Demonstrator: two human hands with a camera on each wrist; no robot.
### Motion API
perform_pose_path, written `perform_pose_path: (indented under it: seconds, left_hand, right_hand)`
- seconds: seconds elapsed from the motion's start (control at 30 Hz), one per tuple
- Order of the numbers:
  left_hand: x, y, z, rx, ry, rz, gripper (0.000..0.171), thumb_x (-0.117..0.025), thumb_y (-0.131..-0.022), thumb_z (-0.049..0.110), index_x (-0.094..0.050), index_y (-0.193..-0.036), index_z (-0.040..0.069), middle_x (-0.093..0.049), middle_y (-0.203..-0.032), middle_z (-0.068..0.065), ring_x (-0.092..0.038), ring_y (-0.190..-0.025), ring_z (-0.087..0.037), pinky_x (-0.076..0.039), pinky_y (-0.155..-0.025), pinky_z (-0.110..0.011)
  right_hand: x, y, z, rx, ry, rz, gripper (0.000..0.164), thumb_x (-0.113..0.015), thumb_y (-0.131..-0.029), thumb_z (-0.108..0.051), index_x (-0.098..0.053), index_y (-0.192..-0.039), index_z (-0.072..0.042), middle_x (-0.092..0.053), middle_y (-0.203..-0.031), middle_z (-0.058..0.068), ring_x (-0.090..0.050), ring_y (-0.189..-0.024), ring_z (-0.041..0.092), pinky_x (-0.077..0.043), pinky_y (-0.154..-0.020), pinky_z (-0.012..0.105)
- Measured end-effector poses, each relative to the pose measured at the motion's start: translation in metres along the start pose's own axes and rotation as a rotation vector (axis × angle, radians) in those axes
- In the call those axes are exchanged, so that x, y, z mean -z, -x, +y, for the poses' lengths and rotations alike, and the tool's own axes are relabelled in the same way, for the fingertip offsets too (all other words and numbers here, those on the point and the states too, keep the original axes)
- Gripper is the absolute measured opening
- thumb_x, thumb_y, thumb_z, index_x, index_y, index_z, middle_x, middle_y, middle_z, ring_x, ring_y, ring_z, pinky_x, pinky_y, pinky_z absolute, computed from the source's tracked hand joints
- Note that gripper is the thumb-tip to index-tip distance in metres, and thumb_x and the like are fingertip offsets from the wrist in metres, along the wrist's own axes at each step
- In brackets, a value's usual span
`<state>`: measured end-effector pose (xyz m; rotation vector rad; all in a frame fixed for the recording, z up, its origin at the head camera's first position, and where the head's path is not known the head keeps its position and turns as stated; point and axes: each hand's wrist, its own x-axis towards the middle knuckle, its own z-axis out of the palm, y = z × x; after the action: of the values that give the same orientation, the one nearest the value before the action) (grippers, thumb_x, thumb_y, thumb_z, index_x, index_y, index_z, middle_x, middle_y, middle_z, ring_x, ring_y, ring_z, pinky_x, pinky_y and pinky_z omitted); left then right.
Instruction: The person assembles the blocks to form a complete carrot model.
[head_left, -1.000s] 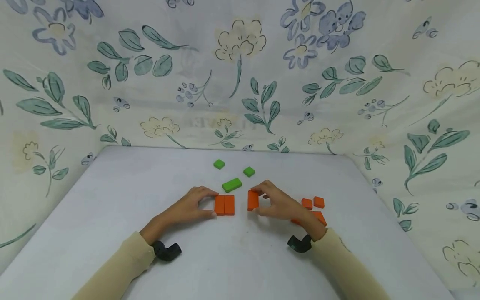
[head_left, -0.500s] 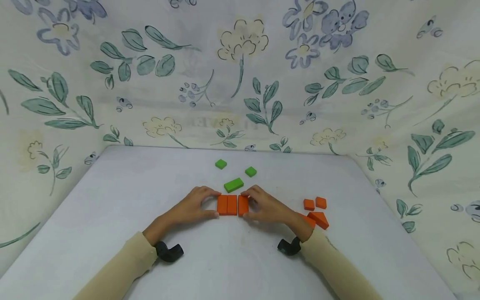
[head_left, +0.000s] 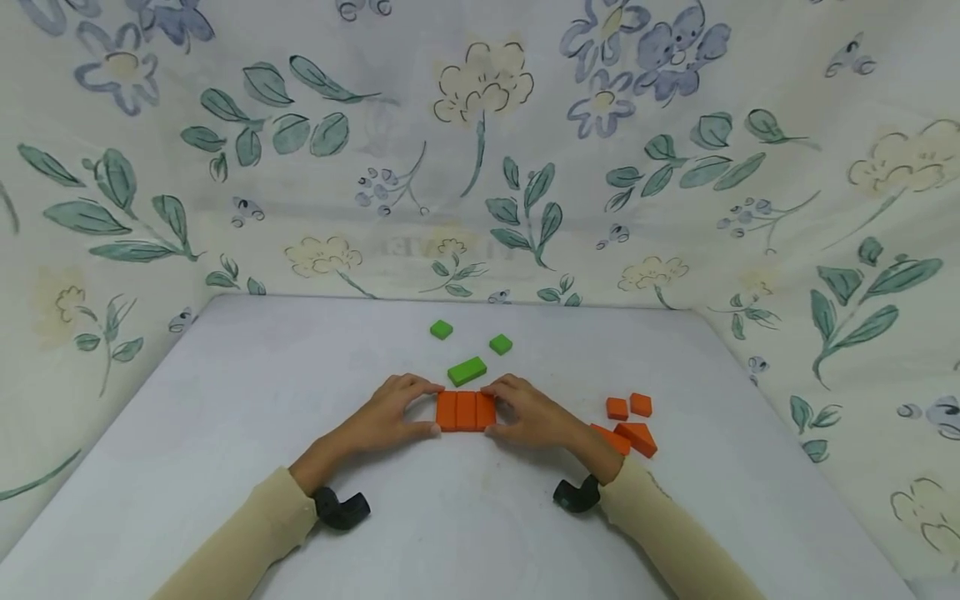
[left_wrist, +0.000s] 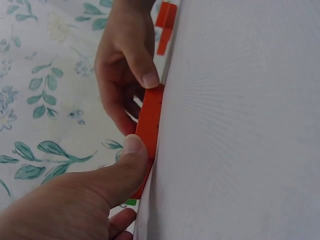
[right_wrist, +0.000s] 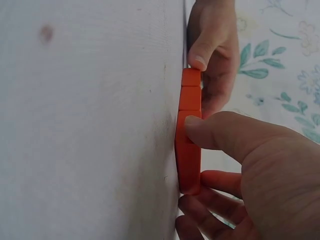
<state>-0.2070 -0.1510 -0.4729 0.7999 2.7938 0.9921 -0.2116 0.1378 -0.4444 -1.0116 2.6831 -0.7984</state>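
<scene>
Three orange rectangular blocks lie side by side on the white table, forming one row. My left hand (head_left: 390, 414) holds the left orange block (head_left: 446, 412) between thumb at the near end and fingers at the far end. At the other side, my right hand (head_left: 534, 417) pinches the right orange block (head_left: 487, 412) in the same way. Between them sits the middle orange block (head_left: 466, 412), flush against both neighbours. In the right wrist view, the right thumb (right_wrist: 200, 131) presses the near end of its block; the left wrist view shows the left thumb (left_wrist: 131, 162) against the row.
Just behind the row lies a long green block (head_left: 467, 371), with two small green blocks (head_left: 441, 329) farther back. Right of my right forearm are two small orange blocks (head_left: 617, 408), an orange triangular block (head_left: 637, 439) and a partly hidden orange piece (head_left: 611, 439). Floral cloth (head_left: 480, 217) surrounds the table (head_left: 465, 533).
My right hand has moved left with its orange block, bringing it from a gap away to flush against the other two. The left hand has stayed almost in place.
</scene>
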Motion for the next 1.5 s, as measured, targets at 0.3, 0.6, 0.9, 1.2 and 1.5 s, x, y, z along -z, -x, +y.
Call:
perform_pose_path:
  seconds: [0.3, 0.6, 0.9, 1.2, 1.5]
  left_hand:
    - [0.000, 0.000, 0.003, 0.014, -0.001, 0.008, 0.063, -0.077, -0.086, 0.043, -0.055, -0.142, 0.026, -0.052, -0.142, -0.004, -0.042, -0.133, -0.028, -0.039, -0.109, -0.056]
    - [0.000, -0.001, 0.004, 0.032, -0.028, 0.006, 0.063, -0.077, -0.086, 0.044, -0.055, -0.143, 0.027, -0.052, -0.142, -0.005, -0.042, -0.133, -0.028, -0.039, -0.109, -0.055]
    - [0.001, 0.003, -0.003, -0.003, -0.008, -0.018, 0.072, -0.075, -0.087, 0.047, -0.047, -0.149, 0.022, -0.051, -0.145, -0.005, -0.041, -0.137, -0.028, -0.038, -0.111, -0.056]
    - [0.003, 0.007, -0.003, -0.045, 0.021, -0.027, 0.064, -0.074, -0.089, 0.044, -0.052, -0.145, 0.023, -0.051, -0.143, -0.003, -0.042, -0.135, -0.026, -0.039, -0.111, -0.053]
    - [0.005, 0.007, -0.003, -0.062, 0.003, -0.008, 0.059, -0.072, -0.091, 0.042, -0.053, -0.143, 0.023, -0.053, -0.140, -0.003, -0.044, -0.132, -0.025, -0.039, -0.110, -0.053]
  right_hand:
    - [0.003, -0.001, 0.000, -0.008, -0.002, -0.015, 0.059, -0.075, -0.090, -0.023, -0.053, -0.142, -0.007, -0.053, -0.138, 0.009, -0.051, -0.126, 0.022, -0.046, -0.109, 0.041]
    - [0.004, -0.001, 0.003, -0.020, -0.023, -0.042, 0.063, -0.075, -0.090, -0.022, -0.049, -0.145, -0.005, -0.050, -0.140, 0.010, -0.051, -0.126, 0.022, -0.046, -0.109, 0.041]
    - [0.030, 0.019, 0.001, 0.007, -0.078, 0.026, 0.056, -0.072, -0.093, -0.020, -0.051, -0.143, -0.004, -0.057, -0.133, 0.014, -0.063, -0.116, 0.027, -0.055, -0.097, 0.043]
    - [0.080, 0.069, 0.034, -0.100, -0.016, 0.213, 0.026, -0.066, -0.097, -0.019, -0.068, -0.121, -0.008, -0.073, -0.109, 0.002, -0.067, -0.098, 0.017, -0.058, -0.087, 0.032]
    - [0.105, 0.100, 0.066, -0.371, 0.042, 0.092, 0.030, -0.066, -0.096, -0.014, -0.065, -0.122, 0.000, -0.069, -0.110, 0.013, -0.063, -0.096, 0.025, -0.060, -0.077, 0.033]
